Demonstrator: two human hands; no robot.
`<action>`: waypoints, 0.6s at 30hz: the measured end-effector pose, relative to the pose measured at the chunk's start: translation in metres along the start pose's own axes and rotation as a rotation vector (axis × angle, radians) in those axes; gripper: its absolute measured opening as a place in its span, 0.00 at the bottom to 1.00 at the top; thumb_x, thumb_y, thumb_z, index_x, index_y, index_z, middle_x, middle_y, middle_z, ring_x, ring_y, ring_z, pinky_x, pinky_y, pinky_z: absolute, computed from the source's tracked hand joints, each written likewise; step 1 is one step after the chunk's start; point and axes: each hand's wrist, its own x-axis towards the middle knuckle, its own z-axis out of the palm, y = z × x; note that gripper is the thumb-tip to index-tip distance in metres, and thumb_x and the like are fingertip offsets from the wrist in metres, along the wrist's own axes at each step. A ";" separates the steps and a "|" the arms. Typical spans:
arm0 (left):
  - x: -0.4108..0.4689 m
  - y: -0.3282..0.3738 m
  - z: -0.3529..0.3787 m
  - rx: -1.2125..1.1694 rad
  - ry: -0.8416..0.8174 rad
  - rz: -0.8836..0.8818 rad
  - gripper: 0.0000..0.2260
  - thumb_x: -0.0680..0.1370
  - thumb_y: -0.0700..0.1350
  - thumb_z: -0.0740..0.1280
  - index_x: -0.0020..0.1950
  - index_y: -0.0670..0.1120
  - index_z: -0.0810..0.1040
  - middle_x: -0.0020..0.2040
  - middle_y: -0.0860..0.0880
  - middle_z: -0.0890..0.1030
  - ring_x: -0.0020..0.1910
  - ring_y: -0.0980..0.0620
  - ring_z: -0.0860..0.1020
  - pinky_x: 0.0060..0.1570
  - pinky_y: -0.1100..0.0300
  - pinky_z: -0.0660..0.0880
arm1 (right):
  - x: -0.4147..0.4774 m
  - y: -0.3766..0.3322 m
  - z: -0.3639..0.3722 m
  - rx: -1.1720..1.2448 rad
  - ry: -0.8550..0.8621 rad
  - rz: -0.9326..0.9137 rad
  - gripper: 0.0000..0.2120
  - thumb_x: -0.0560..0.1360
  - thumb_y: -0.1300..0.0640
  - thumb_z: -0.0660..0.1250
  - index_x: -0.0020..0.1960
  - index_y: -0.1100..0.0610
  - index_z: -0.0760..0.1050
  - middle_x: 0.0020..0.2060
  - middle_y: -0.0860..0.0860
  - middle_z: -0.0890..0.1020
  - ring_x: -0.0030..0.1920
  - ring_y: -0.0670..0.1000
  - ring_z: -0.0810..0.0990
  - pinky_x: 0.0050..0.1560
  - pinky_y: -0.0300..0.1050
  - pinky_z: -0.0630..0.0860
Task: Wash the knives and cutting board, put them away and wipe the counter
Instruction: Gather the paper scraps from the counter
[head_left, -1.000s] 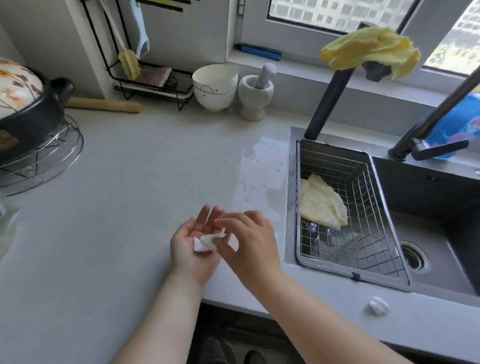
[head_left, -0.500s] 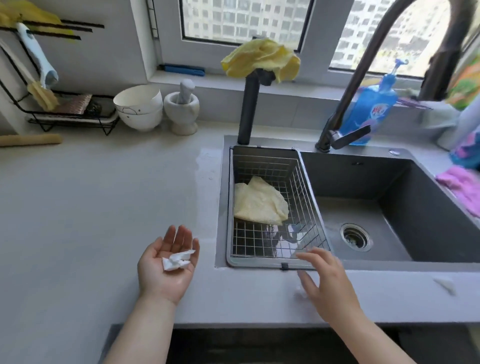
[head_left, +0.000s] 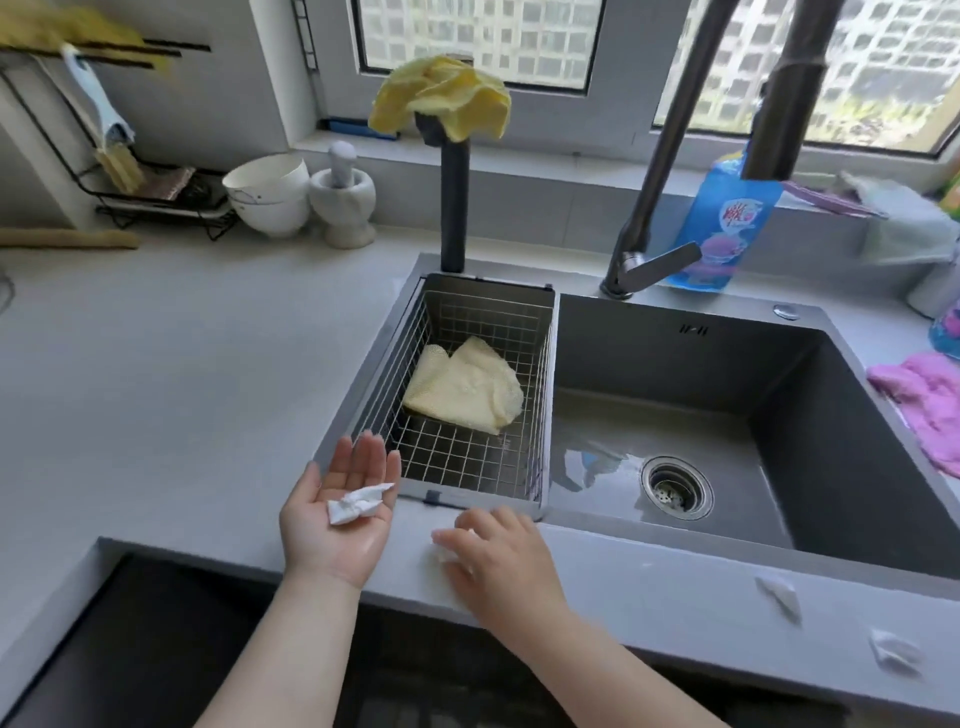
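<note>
The head view looks down on a grey table (head_left: 156, 364) with a dark sink (head_left: 649, 353) set into it on the right. No knives and no cutting board show anywhere here, so the washing and putting away seem to be done, and the step in hand looks like the last one: clearing and wiping the table. The left hand (head_left: 337, 514) lies palm up and released over the near edge of the table, just left of the sink's wire basket (head_left: 488, 312), with a crumpled white paper scrap (head_left: 358, 503) resting loose on its flat palm. The right hand (head_left: 498, 556) is palm down on the near strip of table in front of the basket, its fingers bent over a second scrap (head_left: 442, 552); whether they pinch it or only touch it I cannot tell. Two more scraps (head_left: 779, 597) lie farther right on the same strip, well apart from both hands. A pale yellow cloth (head_left: 465, 389) lies in the basket, another yellow cloth (head_left: 441, 98) is draped over the short spout behind it, and a pink cloth (head_left: 924, 405) sits at the far right. The next move probably calls for lifting the second scrap into the left palm, then reaching right for the remaining bits before taking up a cloth.
</note>
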 end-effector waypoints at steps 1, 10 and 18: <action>-0.004 0.000 0.000 -0.007 0.009 0.018 0.29 0.81 0.50 0.50 0.29 0.41 0.82 0.35 0.44 0.83 0.34 0.49 0.83 0.33 0.51 0.81 | 0.001 0.001 0.000 -0.012 0.003 -0.031 0.14 0.53 0.45 0.76 0.38 0.40 0.79 0.32 0.37 0.79 0.30 0.41 0.77 0.32 0.29 0.71; -0.010 -0.030 0.000 0.039 0.074 -0.050 0.27 0.80 0.50 0.53 0.27 0.43 0.80 0.35 0.44 0.83 0.34 0.48 0.83 0.39 0.44 0.78 | 0.002 0.008 -0.023 0.457 0.252 0.305 0.06 0.68 0.57 0.69 0.45 0.55 0.81 0.36 0.44 0.80 0.33 0.36 0.71 0.38 0.38 0.73; -0.001 -0.101 0.023 0.158 0.046 -0.372 0.18 0.79 0.49 0.56 0.35 0.44 0.78 0.37 0.44 0.82 0.37 0.48 0.82 0.35 0.50 0.80 | 0.002 0.014 -0.052 0.124 0.420 0.407 0.11 0.65 0.45 0.60 0.41 0.45 0.79 0.35 0.40 0.81 0.40 0.42 0.72 0.41 0.36 0.59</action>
